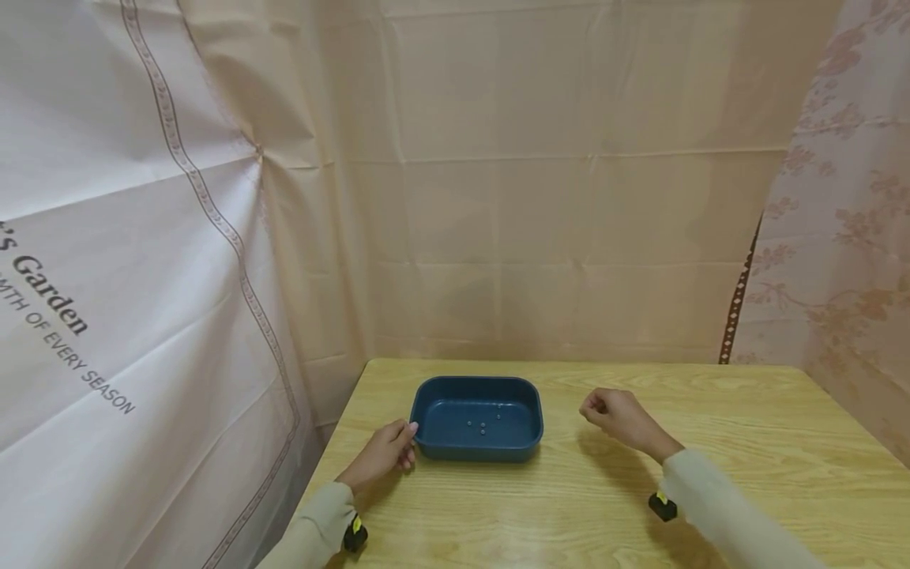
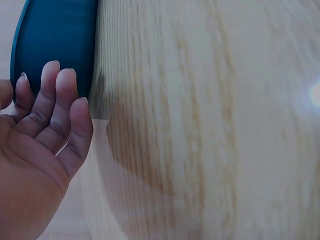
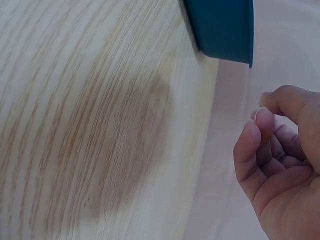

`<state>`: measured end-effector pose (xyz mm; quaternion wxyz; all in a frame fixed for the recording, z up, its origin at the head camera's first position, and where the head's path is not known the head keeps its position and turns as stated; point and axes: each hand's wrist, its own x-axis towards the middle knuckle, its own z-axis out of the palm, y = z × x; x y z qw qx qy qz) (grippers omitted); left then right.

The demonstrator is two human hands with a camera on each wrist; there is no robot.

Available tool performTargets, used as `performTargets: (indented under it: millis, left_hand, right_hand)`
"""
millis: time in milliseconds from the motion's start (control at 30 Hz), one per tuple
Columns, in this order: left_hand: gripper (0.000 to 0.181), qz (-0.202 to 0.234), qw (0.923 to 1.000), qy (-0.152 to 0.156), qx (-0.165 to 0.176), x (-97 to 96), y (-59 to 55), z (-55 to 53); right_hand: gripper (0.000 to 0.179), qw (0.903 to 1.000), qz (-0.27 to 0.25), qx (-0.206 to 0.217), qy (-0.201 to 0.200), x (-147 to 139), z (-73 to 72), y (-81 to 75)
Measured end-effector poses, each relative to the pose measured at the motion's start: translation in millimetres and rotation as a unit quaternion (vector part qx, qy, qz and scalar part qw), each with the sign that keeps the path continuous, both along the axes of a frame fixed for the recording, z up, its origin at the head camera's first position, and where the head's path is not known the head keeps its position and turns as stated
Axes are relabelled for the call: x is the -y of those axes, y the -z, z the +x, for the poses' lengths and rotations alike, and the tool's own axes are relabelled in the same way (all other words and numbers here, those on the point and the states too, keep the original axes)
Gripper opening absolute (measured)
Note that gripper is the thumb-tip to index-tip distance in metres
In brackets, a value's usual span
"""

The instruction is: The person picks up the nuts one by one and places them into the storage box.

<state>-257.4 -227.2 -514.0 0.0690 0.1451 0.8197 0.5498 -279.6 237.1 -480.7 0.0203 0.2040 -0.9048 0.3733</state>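
Note:
A dark blue rectangular tub [image 1: 476, 454] stands on the table, with several tiny greyish bead-like pieces [image 1: 483, 431] on its floor. My left hand [image 1: 387, 450] pinches the tub's left end, thumb at the rim and fingers against the outer wall. In the left wrist view the fingers of this left hand [image 2: 50, 135] curve loosely by the blue wall [image 2: 55, 35]. Off the tub's right side, my right hand [image 1: 620, 419] hovers above the table. Its thumb and index fingertips meet in the right wrist view, where the hand [image 3: 280, 155] shows curled fingers and nothing visible between them.
The light wood-grain table [image 1: 604, 514] carries the tub near its far left part. Behind it hangs a beige cloth [image 1: 540, 237], with a printed white cloth [image 1: 142, 276] on the left and a floral one [image 1: 846, 237] on the right. Both wrists wear black devices [image 1: 663, 506].

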Motion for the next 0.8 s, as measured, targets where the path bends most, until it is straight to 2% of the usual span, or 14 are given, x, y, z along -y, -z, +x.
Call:
performTargets:
  millis: [467,800]
  left_hand:
    - [0.040,-0.006,1.0000,-0.001,0.003,-0.7,-0.5,1.3]
    - [0.041,-0.004,0.9999,-0.010,0.004,-1.0,0.7,0.0]
  right_hand:
    - [0.012,0.9995,-0.009,-0.016,-0.025,11,0.3,2.2]
    - [0.009,0.9993,-0.002,-0.026,-0.028,22,2.4,2.9]
